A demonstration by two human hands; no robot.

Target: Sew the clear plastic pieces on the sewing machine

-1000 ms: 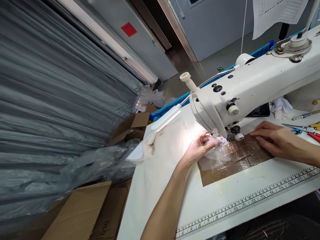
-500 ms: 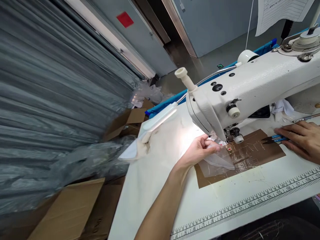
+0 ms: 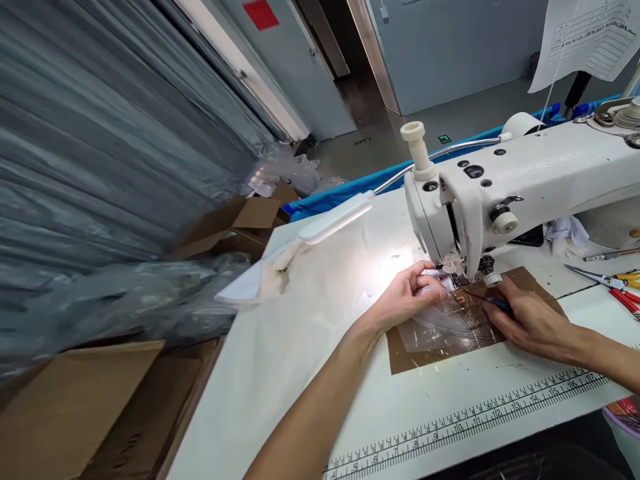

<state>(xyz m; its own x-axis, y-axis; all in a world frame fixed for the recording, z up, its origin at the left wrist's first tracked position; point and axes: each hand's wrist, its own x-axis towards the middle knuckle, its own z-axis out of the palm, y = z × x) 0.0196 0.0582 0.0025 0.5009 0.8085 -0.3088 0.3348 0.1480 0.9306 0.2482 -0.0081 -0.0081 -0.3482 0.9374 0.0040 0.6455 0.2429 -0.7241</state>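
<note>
My left hand (image 3: 413, 293) pinches a sheer white piece of fabric (image 3: 435, 319) beside the needle area of the white sewing machine (image 3: 450, 200). A pale pink ruffled bit (image 3: 453, 263) sits by the presser foot, just above my fingertips. My right hand (image 3: 525, 313) is closed around blue-handled thread snips (image 3: 497, 305). Their dark, thin tips point left and reach the fabric close to the needle. Whether the blades are apart is too small to tell. Under both hands lies a brown sheet (image 3: 410, 360) stuck on the white table (image 3: 300, 373).
A white lamp (image 3: 335, 219) on a bendable neck shines over the table. Pliers with red handles (image 3: 625, 300) and a yellow-handled tool (image 3: 627, 277) lie at the right. A printed ruler (image 3: 460, 427) runs along the front edge. Cardboard boxes (image 3: 100, 400) stand at the left.
My right hand has moved left with the thread snips, from the right side of the table to the needle area. My left hand keeps its pinch on the fabric. The view has shifted slightly.
</note>
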